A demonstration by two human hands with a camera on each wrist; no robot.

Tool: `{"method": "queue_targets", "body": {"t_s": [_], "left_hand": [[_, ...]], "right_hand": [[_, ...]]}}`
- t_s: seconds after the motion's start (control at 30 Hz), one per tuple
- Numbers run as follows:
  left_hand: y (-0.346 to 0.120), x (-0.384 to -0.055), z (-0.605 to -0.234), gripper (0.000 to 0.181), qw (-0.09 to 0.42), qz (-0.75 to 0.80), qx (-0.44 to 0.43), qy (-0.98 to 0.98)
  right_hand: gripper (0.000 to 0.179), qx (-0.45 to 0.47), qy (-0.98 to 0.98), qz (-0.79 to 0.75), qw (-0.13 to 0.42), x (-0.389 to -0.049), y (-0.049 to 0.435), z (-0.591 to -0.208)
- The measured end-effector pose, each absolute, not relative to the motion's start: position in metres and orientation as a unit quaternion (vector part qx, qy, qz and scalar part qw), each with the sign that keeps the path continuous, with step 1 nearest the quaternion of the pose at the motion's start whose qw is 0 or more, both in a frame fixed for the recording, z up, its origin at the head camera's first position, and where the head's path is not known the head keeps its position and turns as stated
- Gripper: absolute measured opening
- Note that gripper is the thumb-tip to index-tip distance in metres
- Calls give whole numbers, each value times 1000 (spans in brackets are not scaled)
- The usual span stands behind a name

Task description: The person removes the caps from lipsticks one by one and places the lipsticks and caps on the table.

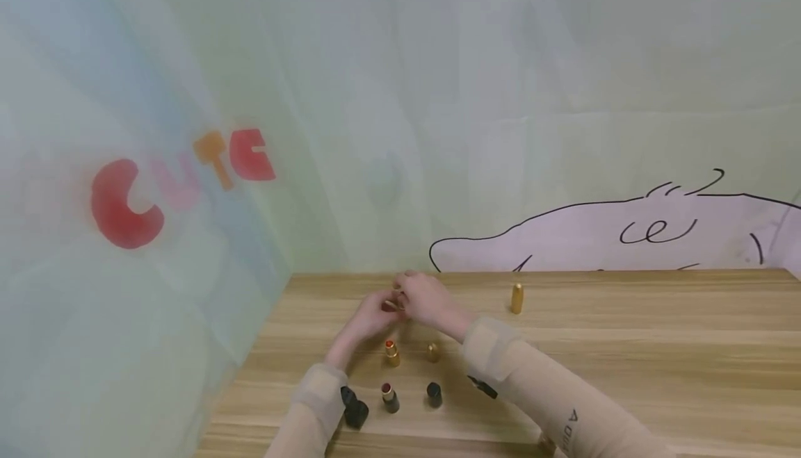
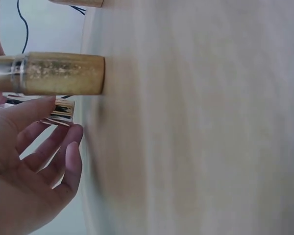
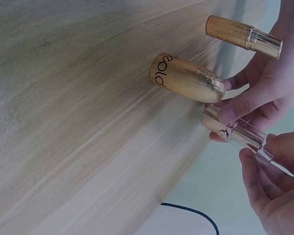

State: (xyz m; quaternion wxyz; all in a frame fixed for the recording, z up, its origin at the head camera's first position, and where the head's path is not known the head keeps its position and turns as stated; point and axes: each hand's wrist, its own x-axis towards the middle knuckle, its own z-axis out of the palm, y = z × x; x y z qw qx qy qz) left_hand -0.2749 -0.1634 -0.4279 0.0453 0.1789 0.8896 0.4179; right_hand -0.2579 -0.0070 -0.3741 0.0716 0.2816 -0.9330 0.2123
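Observation:
Both hands meet over the back of the table around one shiny gold lipstick with a clear cap. My left hand (image 2: 29, 166) pinches its gold base (image 3: 213, 117) between thumb and fingers. With bent fingertips, my right hand (image 3: 279, 191) holds the clear cap (image 3: 259, 147) at the other end. In the head view, the left hand (image 1: 377, 313) and right hand (image 1: 425, 298) largely hide this lipstick. Nearer me stand an uncapped gold lipstick (image 1: 392, 352) with a red tip and a rounded gold cap (image 1: 433, 352).
A black lipstick (image 1: 390, 397) with a dark red tip and a black cap (image 1: 434, 394) stand closer to the front. Toward the back right is an upright gold lipstick tube (image 1: 517, 298). A printed curtain (image 1: 475, 131) hangs behind the wooden table (image 1: 626, 361).

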Motion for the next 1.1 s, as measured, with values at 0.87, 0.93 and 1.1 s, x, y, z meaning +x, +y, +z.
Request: {"method": "queue_targets", "body": {"t_s": [0.87, 0.93, 1.1], "left_hand": [[-167, -249, -395, 20, 22, 424, 153, 892], [-167, -247, -392, 20, 24, 424, 149, 893], [-168, -243, -389, 20, 27, 423, 157, 892]], "right_hand": [[17, 300, -917, 239, 106, -235, 8, -346], [17, 299, -916, 245, 106, -233, 9, -344], [15, 294, -915, 258, 95, -228, 12, -341]]}}
